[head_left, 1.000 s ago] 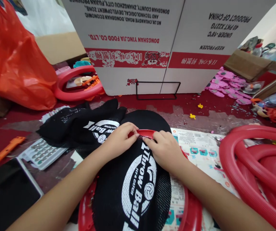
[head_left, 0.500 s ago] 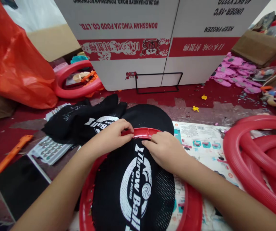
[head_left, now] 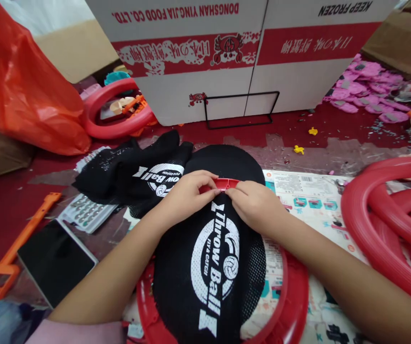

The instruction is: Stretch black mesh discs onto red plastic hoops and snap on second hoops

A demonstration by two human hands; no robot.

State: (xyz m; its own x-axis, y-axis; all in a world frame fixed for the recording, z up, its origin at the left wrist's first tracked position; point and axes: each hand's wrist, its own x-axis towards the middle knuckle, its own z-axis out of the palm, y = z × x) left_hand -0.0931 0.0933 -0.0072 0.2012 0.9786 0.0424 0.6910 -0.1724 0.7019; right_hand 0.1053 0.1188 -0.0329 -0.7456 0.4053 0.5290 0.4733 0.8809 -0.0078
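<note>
A red plastic ring (head_left: 294, 296) lies flat in front of me, with a round black mesh cloth (head_left: 176, 267) printed "Throw Ball" spread across it. At the ring's far side my left hand (head_left: 196, 191) pinches the cloth's edge against the rim, fingertips closed. Close beside it on the right, my right hand (head_left: 255, 205) pinches the same edge, its fingers curled. A short stretch of red rim shows between the two hands. Beyond them lies another round black cloth (head_left: 226, 157), and to the left a crumpled printed black cloth (head_left: 130, 172).
Red rings (head_left: 355, 224) are stacked at right. A white carton (head_left: 176, 95) with a black wire frame (head_left: 241, 126) stands ahead. At left are an orange plastic bag (head_left: 29, 95), an orange handled tool (head_left: 29, 229), a dark tablet-like panel (head_left: 58, 258) and a calculator-like keypad (head_left: 90, 212).
Both hands have come closer together along the far rim, still pinching the cloth. The view has shifted, so the ring sits slightly farther right.
</note>
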